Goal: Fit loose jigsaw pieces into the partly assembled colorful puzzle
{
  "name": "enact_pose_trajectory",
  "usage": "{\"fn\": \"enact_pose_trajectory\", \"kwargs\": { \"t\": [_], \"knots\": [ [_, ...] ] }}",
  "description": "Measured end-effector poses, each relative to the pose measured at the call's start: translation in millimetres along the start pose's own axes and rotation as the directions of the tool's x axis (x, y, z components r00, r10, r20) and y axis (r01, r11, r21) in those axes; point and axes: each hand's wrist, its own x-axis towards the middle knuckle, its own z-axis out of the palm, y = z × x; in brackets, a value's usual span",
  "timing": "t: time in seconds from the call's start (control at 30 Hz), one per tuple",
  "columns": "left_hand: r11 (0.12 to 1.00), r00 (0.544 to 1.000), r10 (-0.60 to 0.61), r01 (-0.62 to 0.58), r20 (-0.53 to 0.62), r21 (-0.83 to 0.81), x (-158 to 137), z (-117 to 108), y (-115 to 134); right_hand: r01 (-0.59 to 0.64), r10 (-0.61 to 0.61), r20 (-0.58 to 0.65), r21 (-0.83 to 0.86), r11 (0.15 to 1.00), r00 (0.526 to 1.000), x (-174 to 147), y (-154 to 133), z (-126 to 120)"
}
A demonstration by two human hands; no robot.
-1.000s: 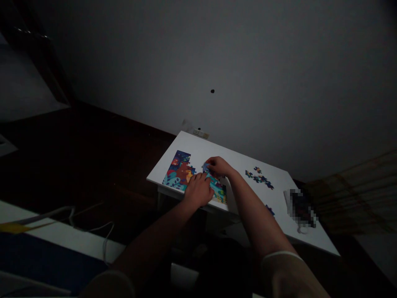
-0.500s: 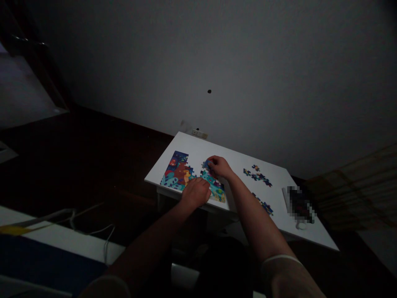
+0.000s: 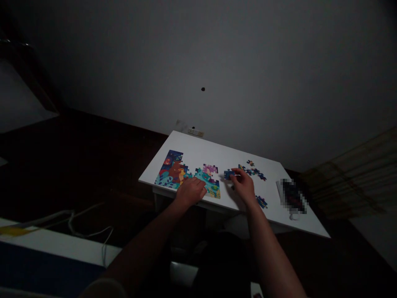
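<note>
A partly assembled jigsaw puzzle with a colourful animal scene lies on the left part of the white table. My left hand rests palm down over its near edge, fingers laid on the picture and covering some of it. To the right of the puzzle, my right hand pinches a dark blue puzzle piece between thumb and fingers. This piece is apart from the assembled picture. Just behind that hand lies a loose group of puzzle pieces.
More puzzle pieces lie right of my right wrist. A blurred-out dark object is at the table's right end, a small white item beside it. A wall socket sits behind the table. Cables run across a white surface at lower left.
My right hand has moved right, away from the puzzle, with the blue piece in it. The pink part of the picture is now uncovered. My left hand stays on the near edge.
</note>
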Motion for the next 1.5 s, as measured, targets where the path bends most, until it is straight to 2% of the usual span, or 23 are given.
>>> {"fn": "enact_pose_trajectory", "kwargs": {
  "t": [0.17, 0.27, 0.33, 0.4, 0.5, 0.6, 0.7, 0.83, 1.13, 1.5],
  "knots": [
    [1.0, 0.999, -0.009, 0.008, -0.049, -0.02, -1, 5, -3, -0.057, 0.063, -0.182, 0.037, 0.998, 0.981, -39, 24, -40],
    [1.0, 0.997, -0.01, 0.008, -0.075, -0.02, 0, 7, -4, -0.074, 0.085, -0.174, 0.072, 0.995, 0.981, -47, 17, -35],
    [1.0, 0.997, -0.007, 0.006, -0.08, -0.019, 0, 9, -5, -0.066, 0.076, -0.089, 0.112, 0.992, 0.993, -39, 2, -14],
    [1.0, 0.996, -0.013, 0.011, -0.087, -0.022, 0, 10, -6, -0.054, 0.049, 0.031, 0.169, 0.984, 0.998, -23, -19, 20],
    [1.0, 0.996, -0.019, 0.017, -0.092, -0.026, 0, 11, -7, -0.065, 0.019, 0.245, 0.184, 0.981, 0.969, 10, -53, 75],
    [1.0, 0.995, -0.008, 0.005, -0.098, -0.027, -2, 12, -7, -0.022, 0.02, 0.368, 0.0, 1.0, 0.93, 37, -78, 115],
    [1.0, 0.993, 0.002, -0.005, -0.12, -0.025, -2, 14, -7, 0.036, 0.053, 0.437, -0.192, 0.981, 0.898, 51, -87, 133],
    [0.999, 0.99, -0.002, -0.003, -0.138, -0.036, -2, 17, -6, 0.1, 0.051, 0.509, -0.266, 0.959, 0.86, 55, -89, 136],
    [0.999, 0.993, -0.003, -0.003, -0.121, -0.048, -3, 15, -4, 0.228, 0.026, 0.531, -0.407, 0.884, 0.847, 54, -102, 137],
    [0.998, 0.995, -0.007, 0.0, -0.098, -0.07, -4, 11, -2, 0.25, 0.074, 0.549, -0.491, 0.835, 0.833, 53, -107, 138]
  ]
}}
